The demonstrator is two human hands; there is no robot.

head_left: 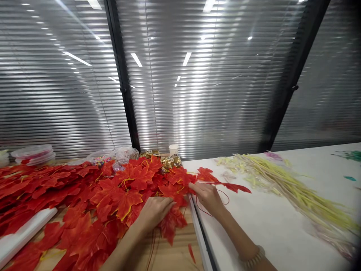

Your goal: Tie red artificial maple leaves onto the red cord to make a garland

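Note:
Red artificial maple leaves (pixel 121 195) with yellow edges and stems lie in a broad heap over the wooden table. My left hand (pixel 158 210) is closed at the heap's right part, its fingertips beside a hanging red leaf (pixel 173 222); what they pinch is too small to make out. Farther right, my right hand (pixel 207 194) is closed at the seam between the tables, near more red leaves (pixel 234 187). A thin red cord (pixel 203 212) loops below and beside it over the white table. Its fingertips hide what they grip.
Yellow stems (pixel 287 184) in clear wrap lie across the white table (pixel 254 226). Behind the leaves stand a white paper cup (pixel 173 149), gold packets (pixel 171 161) and clear plastic containers (pixel 34 153). A white bar (pixel 25 233) is at left. Blinds (pixel 197 94) rise behind.

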